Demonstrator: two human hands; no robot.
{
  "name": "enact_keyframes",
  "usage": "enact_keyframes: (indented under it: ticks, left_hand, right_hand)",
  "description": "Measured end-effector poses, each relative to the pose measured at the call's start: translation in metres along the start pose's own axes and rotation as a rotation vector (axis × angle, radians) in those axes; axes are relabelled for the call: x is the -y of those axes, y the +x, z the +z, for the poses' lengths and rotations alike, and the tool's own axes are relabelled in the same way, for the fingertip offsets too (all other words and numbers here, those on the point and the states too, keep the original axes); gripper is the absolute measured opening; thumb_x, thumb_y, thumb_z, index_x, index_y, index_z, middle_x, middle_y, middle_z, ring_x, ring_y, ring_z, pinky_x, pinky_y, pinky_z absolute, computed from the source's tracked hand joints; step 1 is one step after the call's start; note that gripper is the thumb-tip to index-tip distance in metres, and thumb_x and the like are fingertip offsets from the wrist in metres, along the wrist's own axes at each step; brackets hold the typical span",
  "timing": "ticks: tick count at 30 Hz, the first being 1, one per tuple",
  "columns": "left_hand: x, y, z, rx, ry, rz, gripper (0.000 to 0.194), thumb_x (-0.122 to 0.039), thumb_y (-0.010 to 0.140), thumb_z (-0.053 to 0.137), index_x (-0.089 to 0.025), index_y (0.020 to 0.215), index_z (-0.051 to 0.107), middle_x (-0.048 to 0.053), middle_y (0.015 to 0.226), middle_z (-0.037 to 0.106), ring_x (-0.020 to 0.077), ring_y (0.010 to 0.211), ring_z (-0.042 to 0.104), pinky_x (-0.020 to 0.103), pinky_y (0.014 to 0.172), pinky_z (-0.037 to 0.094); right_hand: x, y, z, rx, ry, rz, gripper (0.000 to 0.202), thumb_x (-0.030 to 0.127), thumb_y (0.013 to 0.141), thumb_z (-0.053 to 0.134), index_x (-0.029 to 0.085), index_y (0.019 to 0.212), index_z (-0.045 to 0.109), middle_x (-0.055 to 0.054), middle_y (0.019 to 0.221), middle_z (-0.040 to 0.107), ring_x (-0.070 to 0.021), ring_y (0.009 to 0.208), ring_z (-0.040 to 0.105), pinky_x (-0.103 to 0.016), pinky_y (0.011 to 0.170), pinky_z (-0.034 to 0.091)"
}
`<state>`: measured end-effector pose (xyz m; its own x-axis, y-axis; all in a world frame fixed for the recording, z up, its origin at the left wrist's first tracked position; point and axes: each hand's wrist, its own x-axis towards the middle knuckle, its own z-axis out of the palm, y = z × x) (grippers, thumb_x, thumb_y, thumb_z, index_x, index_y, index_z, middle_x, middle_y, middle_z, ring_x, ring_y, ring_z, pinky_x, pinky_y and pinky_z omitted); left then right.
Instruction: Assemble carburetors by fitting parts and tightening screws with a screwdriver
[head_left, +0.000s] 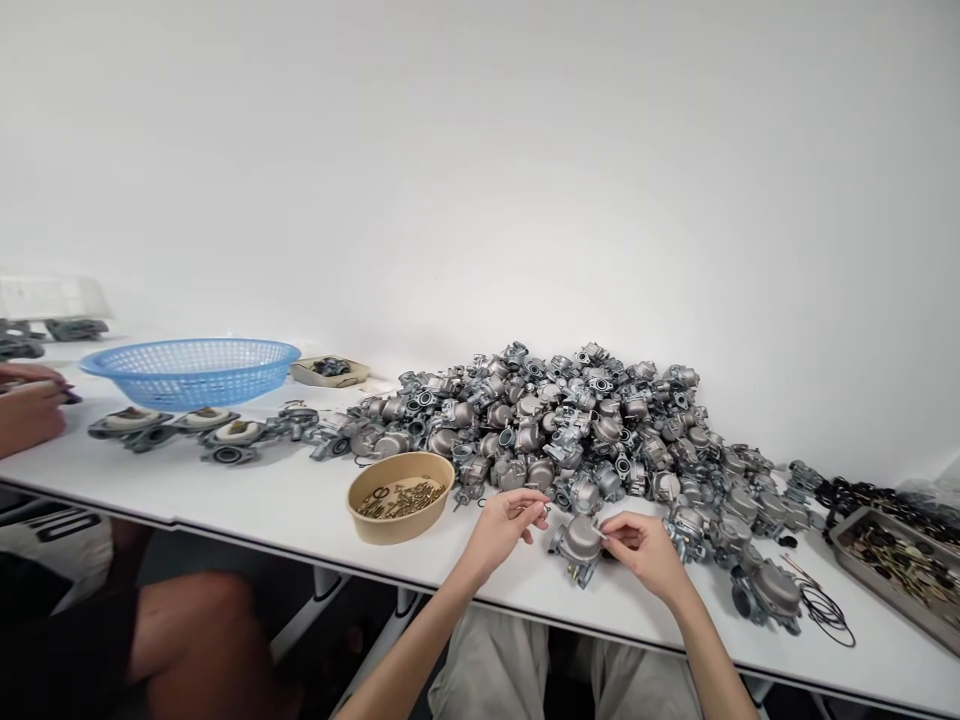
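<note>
A grey metal carburetor [581, 538] sits on the white table right in front of me, its rounded bowl facing up. To its left, my left hand [504, 530] is raised with thumb and fingertips pinched together; whatever tiny piece is between them is too small to name. My right hand [643, 548] is at the carburetor's right side, thumb and forefinger pinched close to the bowl's edge. A small pale bit shows at those fingertips, but its kind cannot be told. Behind both hands rises a large pile of similar carburetors [540, 430].
A tan oval tub [400, 535] of small brass parts stands left of my hands. Another carburetor [769, 592] and black rings [829, 612] lie rightward, beside a metal tray [892, 595]. Leftward are a blue basket [195, 385] and a co-worker's hand [30, 408].
</note>
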<state>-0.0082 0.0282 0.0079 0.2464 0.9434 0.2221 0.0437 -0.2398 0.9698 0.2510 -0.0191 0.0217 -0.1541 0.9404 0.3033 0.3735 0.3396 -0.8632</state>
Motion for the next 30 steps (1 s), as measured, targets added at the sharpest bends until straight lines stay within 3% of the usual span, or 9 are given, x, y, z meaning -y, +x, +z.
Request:
enact_keyframes:
  ticks: [7,13,24,30]
  left_hand:
    - [-0.011,-0.01,0.01,0.066,-0.147,-0.027,0.05,-0.061,0.071,0.083,-0.019,0.092,0.067,0.011,0.093,0.084,0.0297,0.091,0.079,0.031,0.064,0.059]
    - [-0.019,-0.015,0.015,0.094,-0.058,0.077,0.028,-0.044,0.075,0.079,-0.017,0.083,0.077,0.009,0.086,0.083,0.0255,0.083,0.077,0.033,0.075,0.058]
    - [-0.012,-0.013,0.017,0.083,-0.09,0.083,0.017,-0.035,0.067,0.082,-0.019,0.074,0.083,0.006,0.079,0.082,0.0245,0.078,0.073,0.032,0.074,0.059]
    - [-0.011,-0.013,0.018,0.064,-0.055,0.078,0.015,-0.033,0.068,0.079,-0.02,0.072,0.083,0.005,0.075,0.081,0.0218,0.071,0.071,0.028,0.063,0.056]
  right_hand:
    - [0.0,-0.001,0.002,-0.003,0.036,0.004,0.032,0.052,0.079,0.08,0.021,0.081,0.076,-0.01,0.086,0.081,-0.0249,0.075,0.076,-0.035,0.072,0.062]
    - [-0.001,-0.002,0.002,0.0,0.046,0.008,0.032,0.052,0.079,0.081,0.021,0.081,0.075,-0.011,0.086,0.08,-0.0249,0.075,0.076,-0.034,0.072,0.061]
    - [-0.001,-0.002,0.004,-0.018,0.046,-0.022,0.019,0.04,0.08,0.08,0.022,0.08,0.075,-0.009,0.084,0.08,-0.0244,0.074,0.075,-0.033,0.07,0.059]
    - [-0.002,-0.003,0.005,-0.025,0.047,-0.022,0.019,0.041,0.081,0.079,0.022,0.081,0.075,-0.009,0.084,0.08,-0.0239,0.073,0.076,-0.032,0.069,0.06]
